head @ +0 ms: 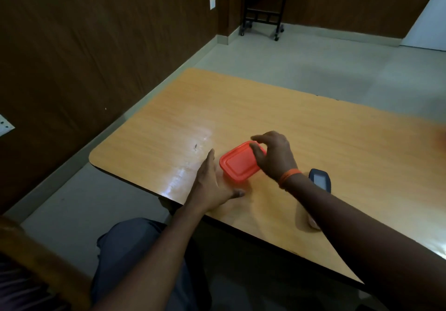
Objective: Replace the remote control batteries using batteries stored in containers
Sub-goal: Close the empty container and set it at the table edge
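A small container with an orange-red lid [237,163] rests on the wooden table [313,127] near its front left edge. My right hand [272,156] arches over the container's far right corner, fingers curled onto the lid's rim. My left hand [212,185] lies flat with fingers apart against the container's left side, thumb pointing under its near edge. A dark remote control [319,180] with a grey face sits just right of my right wrist, partly hidden by the forearm. The container's contents are hidden by the lid.
A pale small object [313,222] peeks out beside my right forearm near the table's front edge. Dark wood-panelled wall runs along the left. A black wheeled stand [263,18] stands at the far wall. My knees are below the table's edge.
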